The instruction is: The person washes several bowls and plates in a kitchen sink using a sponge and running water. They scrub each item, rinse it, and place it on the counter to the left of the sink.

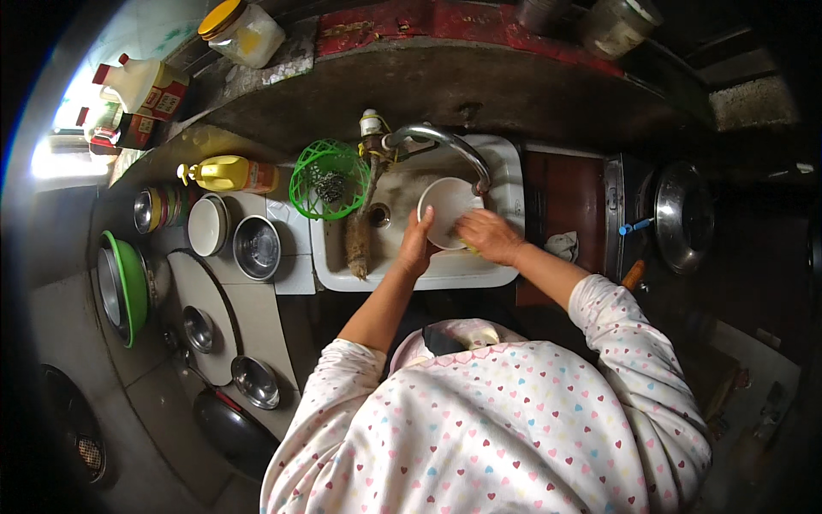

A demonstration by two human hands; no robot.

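Note:
A white bowl [443,209] is tilted over the right part of the white sink [411,283], below the mouth of a curved chrome faucet [449,133]. My left hand [417,241] grips the bowl's left side, thumb over the rim. Against its inside and right rim lies my right hand [491,236], fingers bent. A bit of yellow cloth or sponge [472,247] shows beneath that hand, mostly hidden by it. Left of the bowl, the sink's drain [379,215] is visible.
A green plastic basket [298,193] holding a steel scourer [330,186] sits at the sink's left corner. Beside it stand a yellow pump bottle [225,173], stacked white bowls [207,225] and a metal bowl [257,247]. A brown brush-like thing [358,247] crosses the sink's left side.

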